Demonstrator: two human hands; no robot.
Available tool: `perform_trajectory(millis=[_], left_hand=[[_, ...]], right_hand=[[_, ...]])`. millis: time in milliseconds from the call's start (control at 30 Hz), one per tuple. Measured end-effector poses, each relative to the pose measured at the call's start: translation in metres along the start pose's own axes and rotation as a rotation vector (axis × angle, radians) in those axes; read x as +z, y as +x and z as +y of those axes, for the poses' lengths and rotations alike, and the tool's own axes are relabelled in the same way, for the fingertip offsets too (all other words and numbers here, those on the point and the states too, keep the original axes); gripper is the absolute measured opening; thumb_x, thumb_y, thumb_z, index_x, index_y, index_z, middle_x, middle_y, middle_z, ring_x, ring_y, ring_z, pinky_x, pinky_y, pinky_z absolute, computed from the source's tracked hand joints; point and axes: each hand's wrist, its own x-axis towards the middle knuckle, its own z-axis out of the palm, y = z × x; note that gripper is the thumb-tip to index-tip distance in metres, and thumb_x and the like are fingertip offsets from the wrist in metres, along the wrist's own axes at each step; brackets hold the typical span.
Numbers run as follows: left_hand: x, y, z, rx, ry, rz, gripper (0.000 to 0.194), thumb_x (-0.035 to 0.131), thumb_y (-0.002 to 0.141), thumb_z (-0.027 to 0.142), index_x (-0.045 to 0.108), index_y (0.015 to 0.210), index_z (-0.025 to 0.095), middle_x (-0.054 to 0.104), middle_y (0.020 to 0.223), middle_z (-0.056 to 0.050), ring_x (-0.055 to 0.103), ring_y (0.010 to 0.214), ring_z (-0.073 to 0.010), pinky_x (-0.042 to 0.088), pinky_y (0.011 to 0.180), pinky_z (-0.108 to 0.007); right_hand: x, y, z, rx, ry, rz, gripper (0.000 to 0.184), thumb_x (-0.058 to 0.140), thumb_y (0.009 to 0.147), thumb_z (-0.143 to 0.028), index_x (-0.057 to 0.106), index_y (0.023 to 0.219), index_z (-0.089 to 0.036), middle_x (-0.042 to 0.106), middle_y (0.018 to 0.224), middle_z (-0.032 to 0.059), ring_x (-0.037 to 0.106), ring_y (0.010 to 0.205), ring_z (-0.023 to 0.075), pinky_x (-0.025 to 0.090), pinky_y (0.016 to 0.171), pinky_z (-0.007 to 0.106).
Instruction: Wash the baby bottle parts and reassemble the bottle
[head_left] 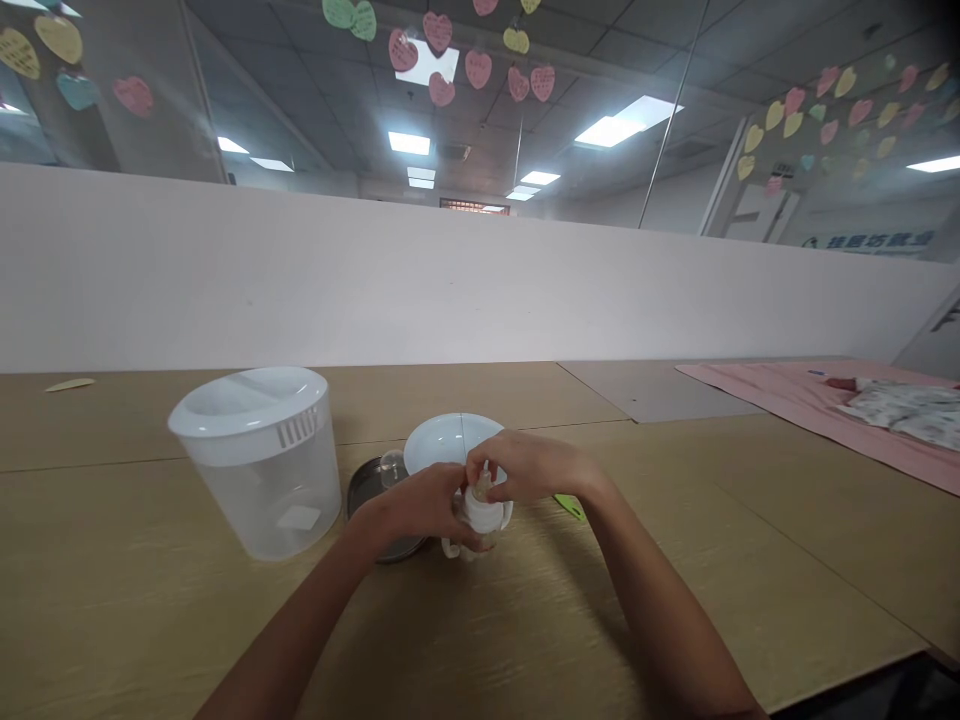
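Note:
A baby bottle (484,514) with a white collar and white side handles stands upright on the table in front of me. My left hand (431,508) is wrapped round its left side. From the right, my right hand (517,466) pinches the nipple (482,486) at the top with thumb and fingers. Just behind the bottle lies a white oval bowl (442,440), partly covered by my hands. To the left, a clear dome cap (392,468) rests in a round metal tray (363,488), which my left hand partly hides.
A clear plastic bucket (262,480) with a white lid stands at the left. Right of the bottle lies a green utensil (570,506). A pink cloth (772,400) with a patterned cloth bundle (907,410) covers the far right. A white partition (450,290) runs along the back.

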Motion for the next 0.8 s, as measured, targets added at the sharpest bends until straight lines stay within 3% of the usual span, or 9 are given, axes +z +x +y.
perform_trajectory(millis=[200,400,667,800], left_hand=[[-0.004,-0.002,-0.006,-0.026,0.024,-0.004,0.05,0.07,0.053,0.04,0.057,0.094,0.017,0.061,0.089,-0.002,0.055,0.074,-0.0171,0.038,0.061,-0.025],[-0.004,-0.001,-0.002,0.005,0.014,-0.002,0.047,0.071,0.052,0.035,0.057,0.093,0.017,0.062,0.093,-0.002,0.055,0.082,-0.0189,0.04,0.068,-0.025],[0.004,0.001,0.01,-0.03,0.048,0.016,0.039,0.067,0.055,0.032,0.061,0.09,0.018,0.063,0.087,-0.001,0.057,0.078,-0.019,0.04,0.064,-0.025],[0.005,0.002,0.01,-0.029,0.06,0.016,0.037,0.067,0.054,0.031,0.063,0.088,0.018,0.064,0.086,0.0,0.057,0.078,-0.0195,0.039,0.063,-0.024]], right_hand=[[0.0,0.001,0.002,-0.025,0.01,-0.014,0.025,0.053,0.067,-0.012,0.064,0.089,-0.019,0.063,0.09,0.0019,0.055,0.08,0.0131,0.04,0.064,0.021],[0.0,0.002,0.001,-0.031,0.023,-0.006,0.025,0.052,0.066,-0.01,0.066,0.085,-0.019,0.064,0.086,0.0009,0.055,0.076,0.0116,0.039,0.062,0.019],[0.001,0.001,-0.006,0.095,-0.098,0.029,0.015,0.055,0.066,-0.022,0.064,0.077,-0.016,0.061,0.07,0.0013,0.05,0.061,0.0097,0.031,0.048,0.018],[0.003,0.004,-0.012,0.168,-0.12,0.023,0.013,0.05,0.067,-0.02,0.062,0.067,-0.013,0.059,0.059,0.003,0.046,0.049,0.0088,0.027,0.043,0.02]])
